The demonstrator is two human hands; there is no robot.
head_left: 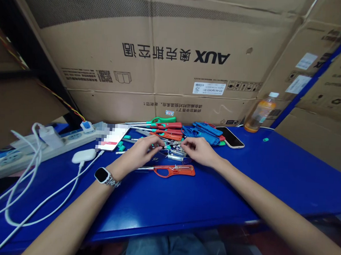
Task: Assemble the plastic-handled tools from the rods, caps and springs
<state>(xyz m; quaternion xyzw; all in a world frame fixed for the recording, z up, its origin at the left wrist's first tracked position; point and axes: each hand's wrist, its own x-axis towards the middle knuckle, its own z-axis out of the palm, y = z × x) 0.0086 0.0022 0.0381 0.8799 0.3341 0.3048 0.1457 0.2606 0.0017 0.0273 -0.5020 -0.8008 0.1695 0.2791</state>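
My left hand [144, 151] is over the pile at the middle of the table, thumb and fingertips together beside a small green piece; what they pinch is too small to make out. Facing it, my right hand [201, 150] has its fingertips closed at the pile's right side, and what they hold is hidden. Between the hands lie small clear tubes [175, 157] and thin wires. Closer to me rests an orange lighter half-shell [175, 170] with a metal barrel and a clear part inside. Behind the hands are red lighters [170, 125] and a green lighter [166, 120].
Blue handle shells [203, 132] are heaped at the back right, next to a phone [230, 137]. A drink bottle [260, 113] stands against the cardboard [170, 31]. At left are a power strip [71, 137], white cables [55, 195] and a white case [83, 155].
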